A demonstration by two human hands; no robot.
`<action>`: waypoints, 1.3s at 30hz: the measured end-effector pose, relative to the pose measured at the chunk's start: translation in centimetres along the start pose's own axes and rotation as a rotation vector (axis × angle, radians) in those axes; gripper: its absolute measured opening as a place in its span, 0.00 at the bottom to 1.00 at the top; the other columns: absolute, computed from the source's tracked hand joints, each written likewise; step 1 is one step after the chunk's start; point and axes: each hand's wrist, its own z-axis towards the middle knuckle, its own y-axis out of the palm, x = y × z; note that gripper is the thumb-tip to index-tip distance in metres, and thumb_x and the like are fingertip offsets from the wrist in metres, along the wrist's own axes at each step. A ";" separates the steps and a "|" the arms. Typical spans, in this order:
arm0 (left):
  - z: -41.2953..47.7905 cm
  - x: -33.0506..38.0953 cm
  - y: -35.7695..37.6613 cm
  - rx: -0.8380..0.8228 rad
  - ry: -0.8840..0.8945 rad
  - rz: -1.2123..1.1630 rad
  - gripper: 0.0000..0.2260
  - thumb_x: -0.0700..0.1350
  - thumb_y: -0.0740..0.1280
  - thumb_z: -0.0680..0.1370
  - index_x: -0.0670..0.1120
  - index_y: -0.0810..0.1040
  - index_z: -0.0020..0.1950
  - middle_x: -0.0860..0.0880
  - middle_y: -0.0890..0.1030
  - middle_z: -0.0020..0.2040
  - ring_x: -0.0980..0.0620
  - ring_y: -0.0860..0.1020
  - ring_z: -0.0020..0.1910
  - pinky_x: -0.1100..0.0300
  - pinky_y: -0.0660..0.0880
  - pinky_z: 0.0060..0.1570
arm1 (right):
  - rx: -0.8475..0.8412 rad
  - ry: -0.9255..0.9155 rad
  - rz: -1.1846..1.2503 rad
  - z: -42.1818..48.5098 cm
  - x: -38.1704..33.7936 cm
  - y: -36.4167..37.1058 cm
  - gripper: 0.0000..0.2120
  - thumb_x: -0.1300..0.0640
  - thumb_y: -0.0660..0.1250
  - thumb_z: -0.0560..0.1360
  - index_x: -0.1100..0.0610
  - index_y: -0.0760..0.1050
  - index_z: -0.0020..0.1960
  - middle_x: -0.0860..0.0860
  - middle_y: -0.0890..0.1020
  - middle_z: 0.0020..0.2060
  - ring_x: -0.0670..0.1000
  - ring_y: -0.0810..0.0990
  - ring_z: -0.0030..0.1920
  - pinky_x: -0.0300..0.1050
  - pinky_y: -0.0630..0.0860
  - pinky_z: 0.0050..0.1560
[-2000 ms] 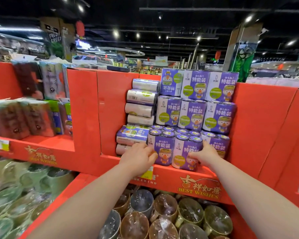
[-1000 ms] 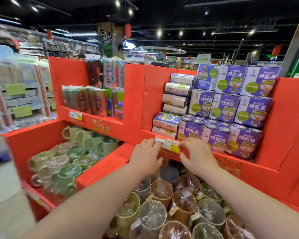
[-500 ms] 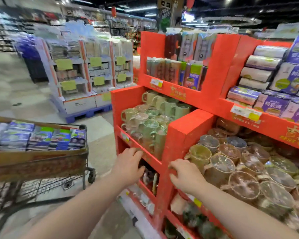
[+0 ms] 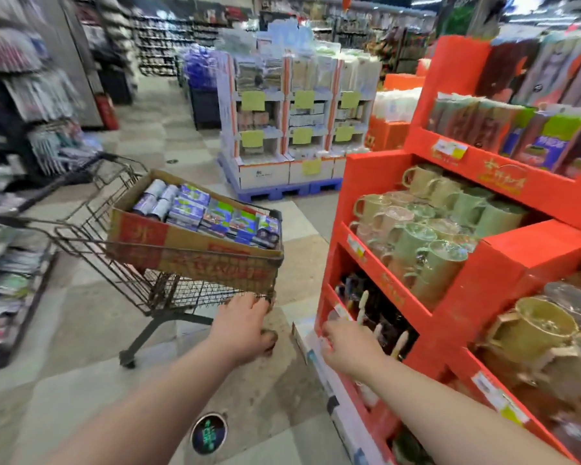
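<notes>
- Reaching for more stock looks like the step in hand. The cart stands left of centre in the frame on the tiled floor. It carries a cardboard box with purple packs laid in rows inside.
- The left hand hangs at lower centre, in front of the cart's near bottom corner. Its fingers are loosely curled and a little apart, with nothing in them. Blur hides whether it touches the wire.
- The right hand is just to the right of it, beside the lowest shelf of the red display. Its fingers are stretched out and apart, and it too is empty.
- Both hands sit lower in the frame than the packs, so they should probably rise over the box's rim rather than work at the low corner.
- The packs at the right end of the box lie nearest, so I would start there. One hand at each end of a pack should keep it level as it lifts.
- The cart is on wheels, and a knock against its corner could roll it off toward the upper left. A hand on the rim would steady it first.
- The green mugs at right centre crowd the front edge of their shelf, close to the right arm's path. A loaded swing back to the display should go wide of them.
</notes>
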 end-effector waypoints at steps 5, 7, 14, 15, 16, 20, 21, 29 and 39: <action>-0.2 -2.8 1.4 -0.099 -0.079 0.026 0.25 0.58 0.61 0.77 0.50 0.64 0.71 0.47 0.68 0.68 0.45 0.65 0.69 0.50 0.66 0.65 | 0.068 -0.122 0.006 6.2 -3.6 -5.0 0.18 0.52 0.61 0.77 0.51 0.71 0.65 0.53 0.75 0.63 0.57 0.73 0.63 0.50 0.71 0.59; 0.7 -3.8 1.8 -0.107 -0.117 0.015 0.24 0.57 0.60 0.78 0.50 0.63 0.72 0.48 0.68 0.68 0.46 0.65 0.69 0.51 0.65 0.66 | 0.103 -0.173 0.008 9.0 -4.6 -7.0 0.17 0.52 0.61 0.76 0.52 0.72 0.65 0.53 0.75 0.63 0.57 0.73 0.63 0.51 0.71 0.60; 6.6 -6.8 2.2 -0.179 -0.202 0.017 0.24 0.57 0.60 0.77 0.50 0.64 0.71 0.48 0.67 0.68 0.46 0.65 0.68 0.51 0.64 0.66 | 0.187 -0.262 0.030 19.2 -6.1 -11.6 0.17 0.51 0.62 0.76 0.52 0.72 0.64 0.53 0.76 0.60 0.57 0.75 0.61 0.49 0.72 0.57; 7.7 -7.2 2.1 -0.184 -0.215 0.019 0.23 0.57 0.60 0.77 0.50 0.65 0.70 0.48 0.68 0.67 0.46 0.65 0.68 0.51 0.64 0.66 | 0.183 -0.271 0.028 20.5 -6.1 -12.0 0.17 0.51 0.62 0.76 0.52 0.72 0.64 0.53 0.76 0.60 0.57 0.74 0.60 0.48 0.71 0.56; 8.8 -7.5 1.9 -0.183 -0.228 0.016 0.23 0.56 0.60 0.77 0.50 0.65 0.70 0.48 0.68 0.67 0.45 0.65 0.67 0.50 0.65 0.65 | 0.180 -0.280 0.032 21.8 -6.0 -12.1 0.17 0.51 0.62 0.76 0.52 0.72 0.64 0.53 0.76 0.60 0.57 0.75 0.60 0.47 0.71 0.55; 12.7 -8.8 0.8 -0.158 -0.268 -0.004 0.23 0.55 0.61 0.77 0.51 0.65 0.71 0.49 0.69 0.67 0.46 0.66 0.68 0.50 0.65 0.66 | 0.134 -0.307 0.048 26.4 -5.4 -11.1 0.16 0.50 0.62 0.75 0.52 0.73 0.62 0.52 0.77 0.59 0.56 0.76 0.57 0.47 0.72 0.52; 13.6 -9.2 0.4 -0.143 -0.276 -0.004 0.22 0.55 0.61 0.77 0.50 0.66 0.70 0.49 0.69 0.66 0.46 0.67 0.68 0.50 0.65 0.65 | 0.101 -0.308 0.046 27.3 -5.3 -10.5 0.15 0.50 0.62 0.75 0.51 0.73 0.61 0.53 0.77 0.59 0.57 0.76 0.58 0.47 0.72 0.53; 20.2 -12.8 -3.7 -0.063 -0.327 0.019 0.24 0.57 0.62 0.77 0.49 0.65 0.70 0.47 0.69 0.66 0.44 0.67 0.67 0.48 0.67 0.65 | -0.108 -0.306 0.011 32.2 -5.0 -5.5 0.18 0.50 0.62 0.75 0.52 0.71 0.65 0.51 0.76 0.61 0.55 0.75 0.61 0.47 0.73 0.57; 29.5 -21.2 -8.0 0.029 -0.211 0.006 0.26 0.54 0.61 0.79 0.49 0.60 0.75 0.47 0.66 0.72 0.45 0.65 0.70 0.48 0.66 0.66 | -0.227 -0.205 0.017 38.3 -7.0 -1.6 0.16 0.49 0.60 0.75 0.50 0.71 0.62 0.51 0.75 0.60 0.55 0.75 0.61 0.46 0.72 0.58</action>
